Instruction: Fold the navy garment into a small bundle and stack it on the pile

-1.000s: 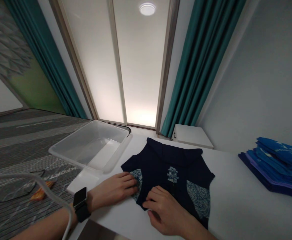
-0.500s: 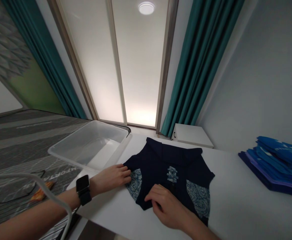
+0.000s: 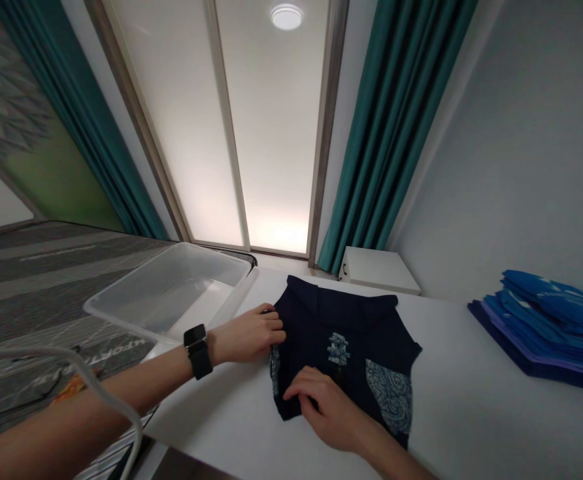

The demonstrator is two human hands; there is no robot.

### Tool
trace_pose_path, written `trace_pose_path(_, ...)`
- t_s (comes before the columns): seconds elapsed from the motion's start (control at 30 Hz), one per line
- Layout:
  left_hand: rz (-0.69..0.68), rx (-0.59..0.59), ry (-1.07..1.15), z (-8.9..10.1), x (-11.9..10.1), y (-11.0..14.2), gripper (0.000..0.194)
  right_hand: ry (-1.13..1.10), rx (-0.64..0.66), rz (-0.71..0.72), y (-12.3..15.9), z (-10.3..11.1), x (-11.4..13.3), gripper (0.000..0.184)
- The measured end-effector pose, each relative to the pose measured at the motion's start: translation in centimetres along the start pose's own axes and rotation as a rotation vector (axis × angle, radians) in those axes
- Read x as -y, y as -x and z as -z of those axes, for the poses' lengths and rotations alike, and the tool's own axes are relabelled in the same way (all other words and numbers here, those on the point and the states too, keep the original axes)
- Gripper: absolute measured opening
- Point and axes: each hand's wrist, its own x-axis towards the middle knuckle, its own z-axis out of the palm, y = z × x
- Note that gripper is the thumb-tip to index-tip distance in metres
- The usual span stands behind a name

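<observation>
A dark navy shirt (image 3: 351,313) lies on the white table, with swirl-patterned blue side panels and a small patterned trim at its middle. My left hand (image 3: 258,333), wearing a black watch (image 3: 198,350) on the wrist, is closed on the shirt's left edge. That edge is turned inward, so only a narrow strip of the left panel shows. Curled and pressed together, the fingers of my right hand (image 3: 324,407) rest on the lower left part of the shirt. The cloth under those fingertips is hidden.
Left of the shirt is a clear plastic bin (image 3: 171,287) by the white table (image 3: 221,420). A stack of folded blue clothes (image 3: 551,327) sits on the right. Beyond the table stands a white cabinet (image 3: 381,270). A grey curved tube (image 3: 96,387) crosses the lower left.
My left hand has moved right, bringing the shirt's left edge inward and covering most of the left patterned panel. My right hand stays at nearly the same spot on the shirt.
</observation>
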Motion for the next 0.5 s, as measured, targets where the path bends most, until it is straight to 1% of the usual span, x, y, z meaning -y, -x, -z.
trace_pose_path(0.13,-0.005,-0.027,-0.048,-0.7,-0.6,-2.6,0.007,0.028,0.006,0.02,0.2,0.0,0.0,0.034)
trace_pose_path(0.27,0.009,-0.042,-0.054,-2.2,-1.2,-4.3,0.003,0.088,-0.035,0.031,0.3,0.2,-0.2,0.035)
trace_pose_path(0.37,0.024,-0.019,-0.038,-3.4,-1.4,-4.7,0.003,0.233,-0.037,0.052,0.4,0.3,-0.4,0.037)
trace_pose_path(0.43,0.044,-0.014,-0.013,-4.1,-1.3,-4.5,0.006,0.334,0.009,0.072,0.4,0.4,-0.5,0.037)
trace_pose_path(0.5,0.086,-0.038,0.026,-4.5,-0.8,-4.1,0.015,0.396,0.059,0.072,0.4,0.4,-0.4,0.038)
